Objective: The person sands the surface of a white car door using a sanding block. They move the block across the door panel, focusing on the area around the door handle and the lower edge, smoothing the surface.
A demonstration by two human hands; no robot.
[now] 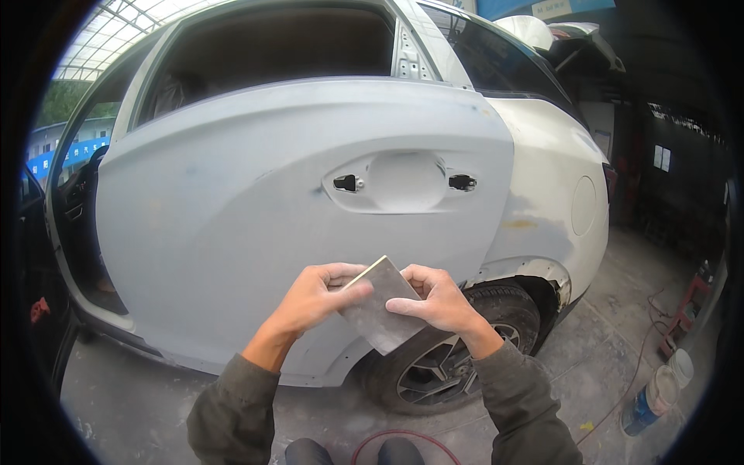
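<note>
A flat, dusty grey rectangular sanding pad [373, 318] with a pale edge is held tilted between both hands. My left hand [322, 298] grips its left side, thumb over the face. My right hand [442, 302] grips the right side, thumb lying across it. Just beyond them stands a car's rear door [232, 217] in matte grey, with an empty handle recess [407, 178] and two dark openings.
The rear wheel [418, 384] is low behind my hands. The white rear quarter panel [577, 178] has grey patches. A red hose [407, 434] loops by my feet. Buckets [647, 403] and a red metal stand [682, 318] are at the right. An open front doorway is at the left.
</note>
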